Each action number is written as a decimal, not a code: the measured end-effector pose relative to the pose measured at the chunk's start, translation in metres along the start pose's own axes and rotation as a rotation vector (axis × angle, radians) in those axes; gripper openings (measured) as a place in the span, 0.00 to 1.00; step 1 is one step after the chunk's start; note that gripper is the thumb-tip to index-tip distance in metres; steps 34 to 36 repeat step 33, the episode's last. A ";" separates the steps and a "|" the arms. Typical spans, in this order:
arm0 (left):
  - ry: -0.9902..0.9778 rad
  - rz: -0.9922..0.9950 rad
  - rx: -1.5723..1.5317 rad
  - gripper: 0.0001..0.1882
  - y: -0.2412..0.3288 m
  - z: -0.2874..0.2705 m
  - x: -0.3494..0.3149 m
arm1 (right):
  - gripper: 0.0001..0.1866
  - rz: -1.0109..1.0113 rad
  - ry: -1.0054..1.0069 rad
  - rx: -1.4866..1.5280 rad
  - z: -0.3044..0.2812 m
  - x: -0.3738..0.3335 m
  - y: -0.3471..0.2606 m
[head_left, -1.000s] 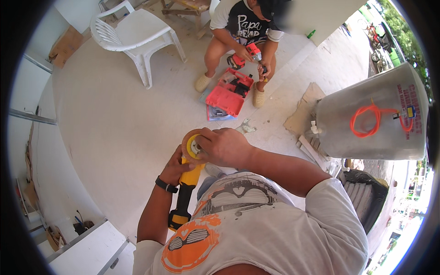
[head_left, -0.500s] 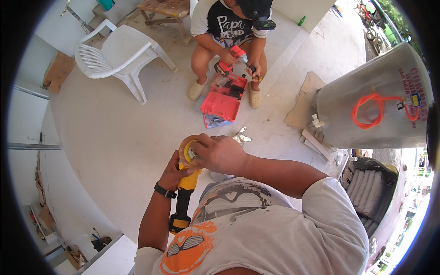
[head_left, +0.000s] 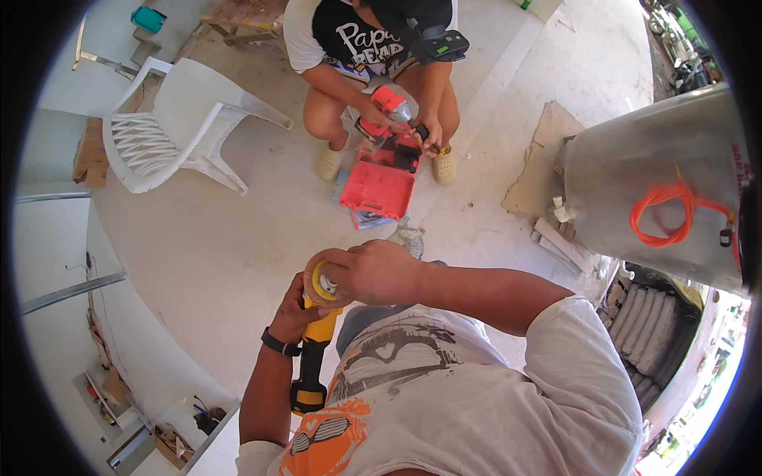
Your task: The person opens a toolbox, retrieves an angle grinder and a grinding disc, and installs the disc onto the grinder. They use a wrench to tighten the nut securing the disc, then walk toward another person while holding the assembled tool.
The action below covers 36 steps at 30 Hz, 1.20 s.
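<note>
A yellow-and-black angle grinder (head_left: 312, 361) stands in front of my shirt, its head pointing away from me. My left hand (head_left: 294, 315) is wrapped round the grinder near its head, with a black band on the wrist. On that head sits a sanding disc (head_left: 313, 270) with a brownish rim and yellow centre, its face turned up. My right hand (head_left: 382, 274) reaches across from the right, its fingers curled over the disc's right side and upper edge. Its fingertips rest close to the metal hub.
Across from me a seated person holds a red power drill (head_left: 391, 101) above an open red tool case (head_left: 377, 190) on the floor. A white plastic chair (head_left: 194, 119) stands far left. On the right are a metal tank (head_left: 635, 166) with an orange hose (head_left: 667, 214) and flattened cardboard (head_left: 544, 163).
The view has shifted slightly. My right hand has moved a little on the disc, uncovering more of its hub. The other person's drill has tilted slightly.
</note>
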<state>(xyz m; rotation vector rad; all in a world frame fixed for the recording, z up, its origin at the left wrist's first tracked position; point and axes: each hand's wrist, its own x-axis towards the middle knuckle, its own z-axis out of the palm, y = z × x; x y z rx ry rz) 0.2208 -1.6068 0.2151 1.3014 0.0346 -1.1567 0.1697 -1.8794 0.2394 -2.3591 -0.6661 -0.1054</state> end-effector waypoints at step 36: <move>0.000 -0.018 0.156 0.42 0.061 -0.025 0.061 | 0.31 0.193 0.210 0.057 0.019 0.036 0.047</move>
